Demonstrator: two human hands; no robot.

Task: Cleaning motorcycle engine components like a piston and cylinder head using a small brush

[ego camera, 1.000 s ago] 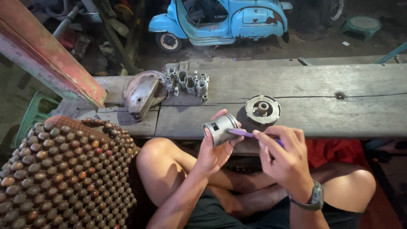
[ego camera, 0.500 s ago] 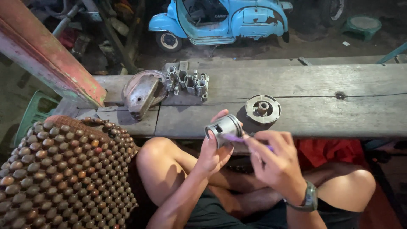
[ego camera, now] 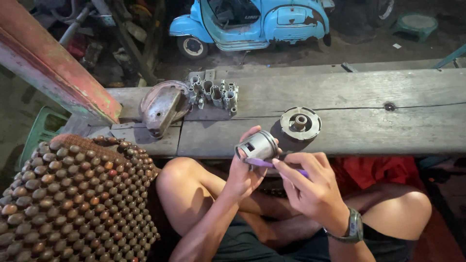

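Observation:
My left hand [ego camera: 244, 173] holds a short grey metal cylinder, a piston [ego camera: 258, 145], tilted on its side just above my knees. My right hand [ego camera: 310, 187] grips a thin purple tool [ego camera: 264, 163], its tip touching the piston's lower edge. A watch sits on my right wrist. Both hands are close together in front of the wooden bench [ego camera: 349, 126].
On the bench lie a round finned metal disc [ego camera: 300, 123], a rounded metal cover [ego camera: 161, 106] and a cast part with several tubes [ego camera: 214, 92]. A wooden beaded mat [ego camera: 73, 199] is at my left. A blue scooter [ego camera: 252, 22] stands beyond the bench.
My right hand has shifted slightly along the piston with the purple tool; the left hand keeps the piston in nearly the same place.

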